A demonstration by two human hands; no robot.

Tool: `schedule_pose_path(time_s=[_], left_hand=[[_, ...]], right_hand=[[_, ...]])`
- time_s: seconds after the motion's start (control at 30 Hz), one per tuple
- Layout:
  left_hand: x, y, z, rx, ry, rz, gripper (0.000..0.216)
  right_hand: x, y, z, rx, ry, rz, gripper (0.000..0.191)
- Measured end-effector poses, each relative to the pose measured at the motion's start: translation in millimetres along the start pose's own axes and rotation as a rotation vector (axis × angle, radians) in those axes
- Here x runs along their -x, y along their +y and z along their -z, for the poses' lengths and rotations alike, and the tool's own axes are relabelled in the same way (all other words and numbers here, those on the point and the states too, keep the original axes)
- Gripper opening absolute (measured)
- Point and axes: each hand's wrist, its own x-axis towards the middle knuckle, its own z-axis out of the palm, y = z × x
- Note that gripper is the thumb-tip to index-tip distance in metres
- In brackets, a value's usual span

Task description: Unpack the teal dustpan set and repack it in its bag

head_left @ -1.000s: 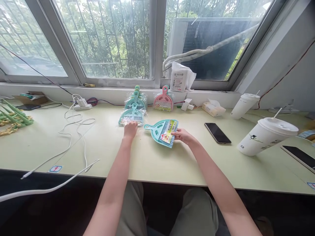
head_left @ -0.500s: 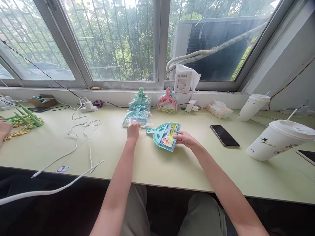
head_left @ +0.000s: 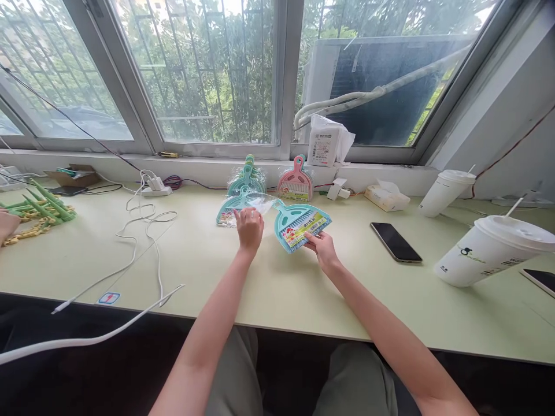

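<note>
My right hand [head_left: 321, 247] grips the lower edge of a teal mini dustpan and brush set [head_left: 299, 224] with a coloured label. It is tilted up, its handle pointing away to the upper left. My left hand [head_left: 249, 227] pinches a clear plastic bag [head_left: 261, 202] just left of that handle. The bag's mouth is close to the handle tip. A wrapped teal dustpan set [head_left: 228, 212] lies on the pale green table [head_left: 281, 289] right beside my left hand.
Behind stand more wrapped teal sets [head_left: 247, 176] and a pink set [head_left: 295, 184]. A phone [head_left: 395, 242] and two lidded cups [head_left: 489, 249] [head_left: 446, 192] sit to the right. White cables [head_left: 143, 231] and green sticks [head_left: 45, 202] lie left, where another person's hand [head_left: 6, 222] shows.
My left hand lifted a clear bag from beside the wrapped set. My right hand turned the teal dustpan so its handle points away, toward the bag.
</note>
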Motion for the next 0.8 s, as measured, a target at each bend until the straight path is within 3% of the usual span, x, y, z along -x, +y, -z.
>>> schedule_pose_path(time_s=[0.13, 0.27, 0.33, 0.4, 0.47, 0.53, 0.6, 0.7, 0.8], left_hand=[[1, 2, -1, 0.095, -0.007, -0.006, 0.019], [7, 21, 0, 0.328, -0.093, -0.084, 0.015], [8, 29, 2, 0.429, 0.03, 0.067, 0.037], [6, 32, 4, 0.556, 0.218, 0.361, 0.072], [1, 27, 4, 0.823, 0.253, 0.659, 0.09], [-4, 18, 1, 1.228, 0.055, 0.844, 0.085], [-7, 9, -2, 1.562, -0.218, 0.896, 0.073], [-6, 8, -6, 1.696, -0.406, 0.881, 0.062], [0, 19, -6, 1.718, -0.557, 0.77, 0.058]], right_hand=[[-5, 4, 1, 0.095, -0.129, -0.079, 0.027], [-7, 9, 0, 0.097, -0.226, -0.079, 0.033], [-8, 10, 0, 0.061, -0.194, -0.039, 0.035], [-10, 11, 1, 0.012, -0.155, 0.007, 0.036], [-11, 12, 2, -0.032, -0.137, 0.036, 0.039], [-11, 11, 2, -0.05, -0.14, 0.044, 0.041], [-10, 11, 1, -0.043, -0.15, 0.046, 0.043], [-9, 10, -1, -0.034, -0.126, 0.059, 0.043], [-11, 9, 0, -0.055, -0.045, 0.079, 0.043]])
